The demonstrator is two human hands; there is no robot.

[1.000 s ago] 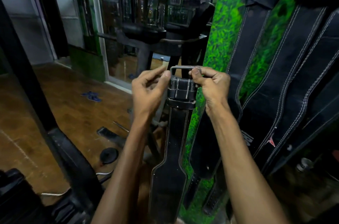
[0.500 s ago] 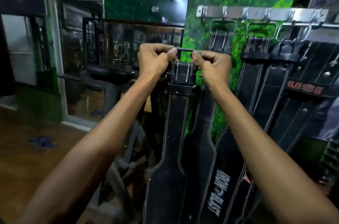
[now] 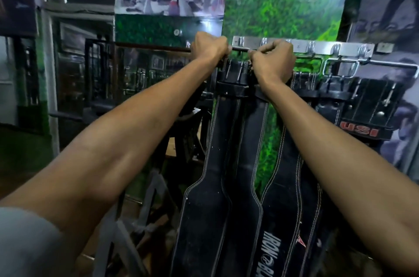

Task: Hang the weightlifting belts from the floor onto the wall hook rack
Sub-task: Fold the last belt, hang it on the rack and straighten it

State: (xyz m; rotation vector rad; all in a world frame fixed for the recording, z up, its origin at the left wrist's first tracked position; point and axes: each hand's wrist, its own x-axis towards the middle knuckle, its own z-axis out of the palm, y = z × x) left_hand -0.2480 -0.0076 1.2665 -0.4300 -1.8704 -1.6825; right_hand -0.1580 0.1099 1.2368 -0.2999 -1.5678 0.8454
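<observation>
1. Left hand (image 3: 209,48) and right hand (image 3: 271,60), fingers curled, grip the buckle (image 3: 240,49) of a black belt (image 3: 210,163).
2. Belt hangs centre frame, its buckle at the metal hook rack (image 3: 322,47).

Both hands grip the buckle (image 3: 240,49) of the held belt (image 3: 217,163), raised at the left end of the hook rack (image 3: 322,46). Left hand (image 3: 209,48) sits just off the rack's end; left of it only a thin dark rod (image 3: 154,46) and mirror glass behind, so room that side. Right hand (image 3: 271,61) is tight against the rack, covering a hook. Right of the grip it's crowded: hung belts (image 3: 292,174) w/ metal buckles (image 3: 340,65) fill the next hooks, touching each other. Below the grip, straps hang side by side, narrow green gap btwn them. Above: bare green panel (image 3: 283,4).
</observation>
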